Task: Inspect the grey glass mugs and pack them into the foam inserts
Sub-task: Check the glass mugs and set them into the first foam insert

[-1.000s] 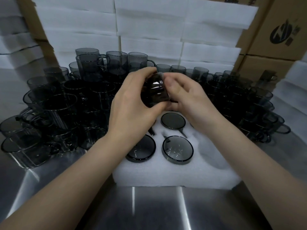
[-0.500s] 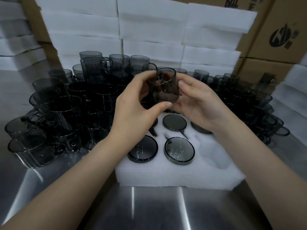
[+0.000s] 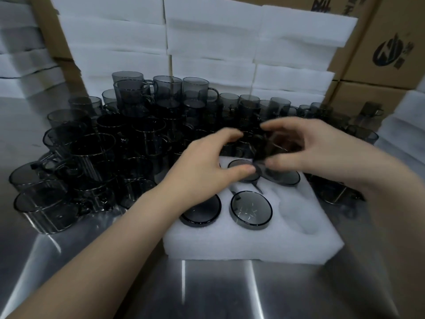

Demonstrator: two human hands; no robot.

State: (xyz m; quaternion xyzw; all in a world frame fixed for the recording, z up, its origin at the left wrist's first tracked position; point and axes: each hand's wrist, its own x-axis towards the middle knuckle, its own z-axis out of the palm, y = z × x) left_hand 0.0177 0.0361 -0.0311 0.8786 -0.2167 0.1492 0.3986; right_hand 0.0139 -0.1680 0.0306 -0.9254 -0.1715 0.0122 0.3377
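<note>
between my two hands, over the far row of the tray, hangs a blurred, see-through grey glass mug (image 3: 273, 146). my right hand (image 3: 317, 150) holds it, fingers curled over the top and thumb underneath. my left hand (image 3: 207, 164) arches wide at its left side, forefinger above and thumb low near its bottom corner; the blur keeps me from telling whether that hand touches the glass. i cannot make out which way the mug is turned.

below it sits the white block-shaped foam insert (image 3: 253, 247). four packed grey mugs (image 3: 251, 210) stand upside down in its pockets, round bases up: two in the near row, two in the far row partly under my hands. one empty round pocket (image 3: 296, 212) shows at the near right, just below and right of the held mug.

readable writing: none. the brown cardboard boxes (image 3: 395, 26) at the right rear carry a dark round logo (image 3: 389, 52) with small marks beside it, too soft to read, and the print on the top box is cut by the frame.

room to move: a dense crowd of loose grey glass mugs (image 3: 92, 157) wraps the insert on the left and behind, right up against its left edge, and more crowd its far right corner. stacked white foam sheets (image 3: 213, 42) wall off the back. the shiny steel table (image 3: 218, 291) lies bare along the near side, in front of the insert's front edge, and at the far left.
</note>
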